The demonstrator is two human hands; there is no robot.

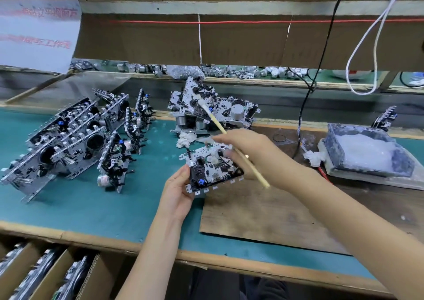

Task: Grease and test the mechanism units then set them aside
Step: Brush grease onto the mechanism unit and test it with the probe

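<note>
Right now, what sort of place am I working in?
Probably a factory assembly bench: rows of metal mechanism units lean on the green mat, a tray of white grease sits on the right, and cartons holding more units stand below.

My green mat (pixel 103 208) carries a worn cardboard sheet (pixel 263 212) (stained); crumpled tissue (pixel 185 139) lies farther off; a black cable (pixel 305 97) and a white cable (pixel 367 35) hang at my right.

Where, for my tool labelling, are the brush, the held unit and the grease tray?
brush (pixel 214 119), head view, wooden handle above the hand.
held unit (pixel 213 169), head view, middle of its metal plate.
grease tray (pixel 336 150), head view, its left wall.
</note>
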